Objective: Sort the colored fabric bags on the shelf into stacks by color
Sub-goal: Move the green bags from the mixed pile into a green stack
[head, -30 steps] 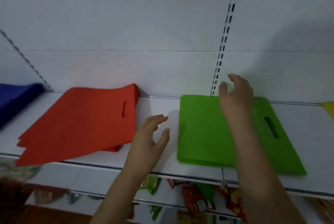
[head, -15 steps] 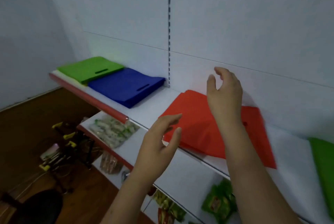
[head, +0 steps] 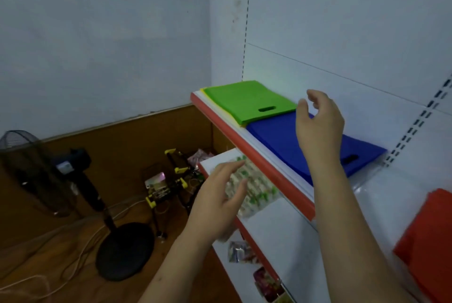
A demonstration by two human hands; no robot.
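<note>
Upper shelf (head: 254,155), red-edged, running from far left to near right; green bag (head: 244,100) at its far left end, lying flat, handle slot toward the right, with a thin yellow edge showing beneath it, so likely a yellow bag underneath; blue bag (head: 281,138) just beside it to the right, the two touching or slightly overlapped, which one cannot tell; red bag (head: 430,241) at the near right, apart from the blue. Right hand (head: 320,129) raised over the blue bag, fingers loosely curved, holding nothing; left hand (head: 220,202) lower, in front of the shelf edge, fingers spread and empty; snack packets (head: 254,187) on the lower shelf behind it. Step in hand, as judged: taking up the green bag; advisable to lift the top bag only, one hand steadying the yellow beneath, and keep it flat so the stack stays square.
</note>
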